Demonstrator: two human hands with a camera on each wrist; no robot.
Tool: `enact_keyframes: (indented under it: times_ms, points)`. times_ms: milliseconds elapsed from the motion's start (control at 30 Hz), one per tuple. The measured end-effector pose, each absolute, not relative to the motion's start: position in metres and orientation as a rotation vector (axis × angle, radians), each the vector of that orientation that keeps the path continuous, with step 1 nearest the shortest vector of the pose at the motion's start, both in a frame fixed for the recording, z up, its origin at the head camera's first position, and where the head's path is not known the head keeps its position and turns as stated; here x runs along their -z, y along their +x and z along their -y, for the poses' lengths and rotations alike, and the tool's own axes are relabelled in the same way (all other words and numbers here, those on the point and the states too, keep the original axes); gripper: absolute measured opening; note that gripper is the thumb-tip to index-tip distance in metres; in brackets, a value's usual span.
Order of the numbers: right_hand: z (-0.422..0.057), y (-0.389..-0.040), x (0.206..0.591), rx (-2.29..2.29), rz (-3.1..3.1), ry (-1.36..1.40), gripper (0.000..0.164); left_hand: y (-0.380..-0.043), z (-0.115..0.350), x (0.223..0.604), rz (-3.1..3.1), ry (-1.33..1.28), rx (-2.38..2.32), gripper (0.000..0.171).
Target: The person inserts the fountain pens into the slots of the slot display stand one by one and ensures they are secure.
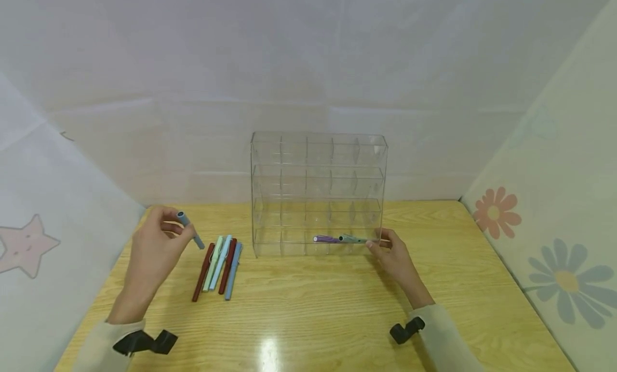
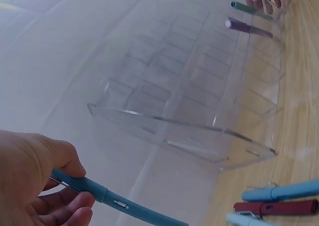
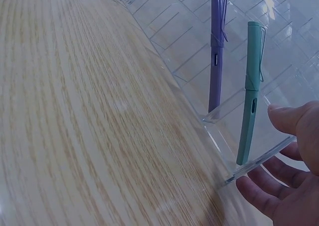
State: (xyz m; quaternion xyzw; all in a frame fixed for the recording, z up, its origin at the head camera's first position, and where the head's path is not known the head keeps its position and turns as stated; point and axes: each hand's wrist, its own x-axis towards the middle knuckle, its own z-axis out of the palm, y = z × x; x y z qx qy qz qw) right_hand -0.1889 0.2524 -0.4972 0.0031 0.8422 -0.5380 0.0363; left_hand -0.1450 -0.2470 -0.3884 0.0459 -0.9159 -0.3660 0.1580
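My left hand (image 1: pixel 156 243) pinches a blue pen (image 2: pixel 132 208) between thumb and fingers, raised beside a row of pens on the table. A clear compartment rack (image 1: pixel 318 187) stands upright at the table's back. Inside its bottom row lie a purple pen (image 3: pixel 217 56) and a green pen (image 3: pixel 249 101), the green one nearer the right end. My right hand (image 1: pixel 395 254) holds the rack's lower right corner, thumb on the inner side and fingers outside the side wall (image 3: pixel 264 159). The thumb is close to the green pen but apart from it.
Left of the rack lie several capped pens: dark red pens (image 1: pixel 203 273), a pale green pen (image 1: pixel 213 265), a light blue pen (image 1: pixel 220 263) and a blue pen (image 1: pixel 233 270). The wooden table (image 1: pixel 308 307) is bordered by white cloth (image 1: pixel 308 66) behind and at the sides.
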Motion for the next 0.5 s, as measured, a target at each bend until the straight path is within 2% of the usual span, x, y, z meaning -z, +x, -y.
enact_keyframes:
  times_ms: [167, 500]
  points:
    - [-0.253, -0.188, 0.497, 1.668, -2.570, 0.021, 0.061, -0.141, 0.236, 0.379, 2.631, 0.072, 1.116, 0.034]
    - [-0.253, -0.187, 0.496, 1.680, -2.559, 0.029, 0.063, -0.137, 0.216, 0.368, 2.687, -0.099, 1.334, 0.025]
